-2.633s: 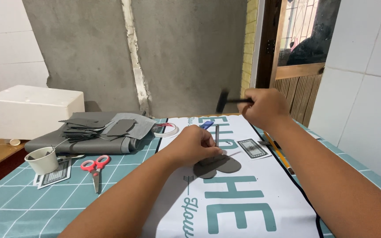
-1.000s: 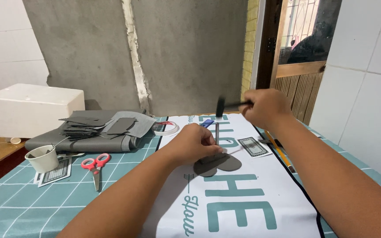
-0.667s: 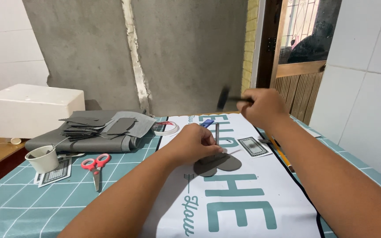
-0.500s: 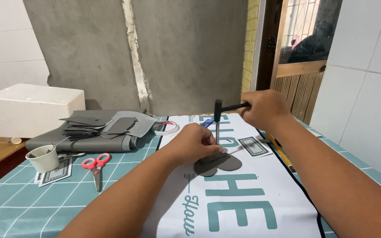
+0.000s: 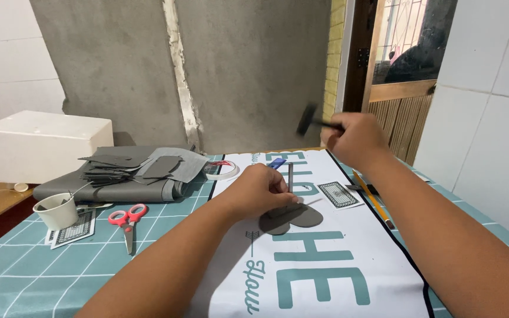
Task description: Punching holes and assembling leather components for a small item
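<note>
At the centre of the frame the left hand (image 5: 263, 189) pinches 1 thin dark metal punch rod (image 5: 290, 176) upright on 1 or 2 overlapping flat dark grey rounded cut pieces (image 5: 293, 217), which lie on the white printed mat with teal lettering (image 5: 319, 259) covering the teal gridded table (image 5: 42, 265). The right hand (image 5: 354, 138), upper right of centre, has its grip pressed together around the handle of 1 small dark-headed hammer (image 5: 308, 121), raised and blurred above the rod. At left lie 1 pair of red-handled scissors (image 5: 127, 218), 1 white paper cup (image 5: 58, 211), a stack of grey sheets (image 5: 125, 171) too jumbled to count, and 1 roll of tape (image 5: 221, 169).
</note>
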